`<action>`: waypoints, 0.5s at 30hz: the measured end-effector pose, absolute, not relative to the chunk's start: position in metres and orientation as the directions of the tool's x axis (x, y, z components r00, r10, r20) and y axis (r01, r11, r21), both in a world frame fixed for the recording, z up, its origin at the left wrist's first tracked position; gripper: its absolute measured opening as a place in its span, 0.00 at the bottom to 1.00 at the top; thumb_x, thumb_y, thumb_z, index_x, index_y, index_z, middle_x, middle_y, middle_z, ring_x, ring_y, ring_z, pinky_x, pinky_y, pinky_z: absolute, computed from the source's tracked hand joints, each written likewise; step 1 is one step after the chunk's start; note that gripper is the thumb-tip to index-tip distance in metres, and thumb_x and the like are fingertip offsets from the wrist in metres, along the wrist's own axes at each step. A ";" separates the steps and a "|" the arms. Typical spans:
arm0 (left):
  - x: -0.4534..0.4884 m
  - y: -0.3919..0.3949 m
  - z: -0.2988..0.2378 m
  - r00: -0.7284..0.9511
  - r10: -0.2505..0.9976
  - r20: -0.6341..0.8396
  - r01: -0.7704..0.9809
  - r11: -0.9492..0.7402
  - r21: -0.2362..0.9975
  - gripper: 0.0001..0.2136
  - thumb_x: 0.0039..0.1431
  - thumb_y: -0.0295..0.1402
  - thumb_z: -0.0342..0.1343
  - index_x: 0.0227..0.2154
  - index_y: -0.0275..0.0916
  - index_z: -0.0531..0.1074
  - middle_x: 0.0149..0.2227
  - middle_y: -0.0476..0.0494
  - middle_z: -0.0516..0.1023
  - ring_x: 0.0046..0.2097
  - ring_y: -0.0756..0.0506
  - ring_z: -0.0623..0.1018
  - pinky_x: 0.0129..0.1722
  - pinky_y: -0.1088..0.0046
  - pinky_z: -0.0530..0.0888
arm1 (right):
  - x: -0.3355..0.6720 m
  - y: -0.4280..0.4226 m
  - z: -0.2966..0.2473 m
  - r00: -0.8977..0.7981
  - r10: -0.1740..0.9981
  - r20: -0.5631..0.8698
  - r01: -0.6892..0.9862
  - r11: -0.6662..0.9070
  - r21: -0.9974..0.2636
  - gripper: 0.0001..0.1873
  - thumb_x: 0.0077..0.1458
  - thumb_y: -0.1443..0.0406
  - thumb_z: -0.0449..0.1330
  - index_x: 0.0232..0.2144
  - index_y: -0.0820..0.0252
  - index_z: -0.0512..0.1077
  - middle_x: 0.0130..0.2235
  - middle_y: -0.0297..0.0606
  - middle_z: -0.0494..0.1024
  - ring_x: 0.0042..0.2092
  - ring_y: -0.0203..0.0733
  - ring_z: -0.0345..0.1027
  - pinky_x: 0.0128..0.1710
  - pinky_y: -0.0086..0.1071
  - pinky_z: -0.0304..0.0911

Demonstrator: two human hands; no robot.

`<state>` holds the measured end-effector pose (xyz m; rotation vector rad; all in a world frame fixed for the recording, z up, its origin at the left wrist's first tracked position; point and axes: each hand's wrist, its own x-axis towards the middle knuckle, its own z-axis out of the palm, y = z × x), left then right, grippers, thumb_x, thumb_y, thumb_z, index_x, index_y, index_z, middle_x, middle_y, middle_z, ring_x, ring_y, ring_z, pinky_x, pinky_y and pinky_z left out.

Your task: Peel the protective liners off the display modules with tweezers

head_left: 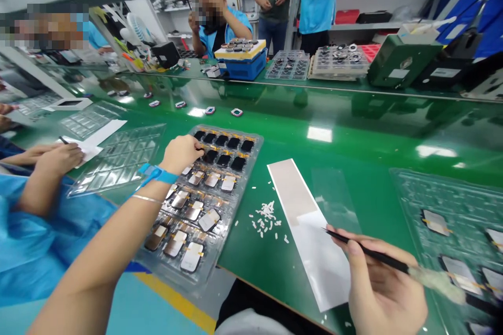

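My left hand (181, 154) rests with curled fingers on a clear blister tray (239, 167) holding rows of small dark rectangular panels with orange tabs; the fingertips are hidden. A blue wrist strap (157, 174) circles that wrist. My right hand (383, 288) grips black tweezers (367, 251), their tips just over a long white backing strip (314, 220) on the green bench. Tiny white bits (267, 217) lie scattered between the strip and the tray. Another clear tray (444, 204) with several panels lies under and beyond my right hand.
A co-worker's hand (58, 159) rests on white paper at the left, beside empty clear trays. Small parts (208, 110) stand in a row across the green bench. Further back are a blue box (241, 65), loaded trays, a green machine (404, 57) and standing people.
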<state>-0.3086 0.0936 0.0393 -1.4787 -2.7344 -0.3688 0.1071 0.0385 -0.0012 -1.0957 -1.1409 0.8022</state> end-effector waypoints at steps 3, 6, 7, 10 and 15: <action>-0.306 0.095 0.040 -0.568 0.814 0.122 0.815 0.536 0.220 0.05 0.44 0.34 0.64 0.25 0.40 0.81 0.35 0.34 0.85 0.47 0.25 0.81 0.48 0.55 0.74 | 0.109 0.038 -0.001 0.257 0.931 0.259 0.012 0.265 -0.964 0.11 0.55 0.64 0.69 0.36 0.58 0.70 0.36 0.39 0.81 0.37 0.46 0.82 0.40 0.37 0.76; -0.301 0.096 0.046 -0.576 0.805 0.146 0.802 0.521 0.291 0.04 0.45 0.32 0.62 0.20 0.39 0.74 0.32 0.32 0.83 0.50 0.23 0.79 0.51 0.52 0.71 | 0.111 0.039 -0.002 0.242 0.941 0.238 -0.035 0.253 -0.967 0.09 0.57 0.64 0.68 0.37 0.59 0.71 0.38 0.40 0.82 0.39 0.48 0.81 0.42 0.40 0.75; -0.297 0.096 0.050 -0.575 0.803 0.157 0.798 0.507 0.326 0.04 0.46 0.32 0.61 0.20 0.40 0.72 0.31 0.32 0.83 0.50 0.24 0.79 0.51 0.52 0.71 | 0.112 0.040 -0.002 0.235 0.942 0.238 -0.062 0.259 -0.964 0.08 0.58 0.64 0.67 0.38 0.59 0.72 0.38 0.41 0.82 0.40 0.48 0.81 0.43 0.42 0.75; -0.270 0.086 0.065 -0.542 0.825 0.163 0.778 0.418 0.470 0.03 0.53 0.32 0.55 0.26 0.41 0.68 0.31 0.37 0.82 0.44 0.32 0.81 0.48 0.57 0.73 | 0.115 0.045 0.000 0.183 0.952 0.244 -0.148 0.272 -0.951 0.05 0.62 0.63 0.62 0.39 0.58 0.74 0.38 0.39 0.80 0.41 0.47 0.79 0.46 0.43 0.71; -0.166 0.015 0.080 -0.233 0.970 0.066 0.575 0.083 0.814 0.07 0.69 0.38 0.44 0.38 0.44 0.64 0.29 0.46 0.79 0.27 0.46 0.76 0.31 0.70 0.73 | 0.116 0.051 0.022 -0.034 0.904 0.426 0.003 0.426 -0.905 0.07 0.63 0.67 0.58 0.34 0.55 0.77 0.35 0.37 0.74 0.35 0.39 0.70 0.31 0.31 0.66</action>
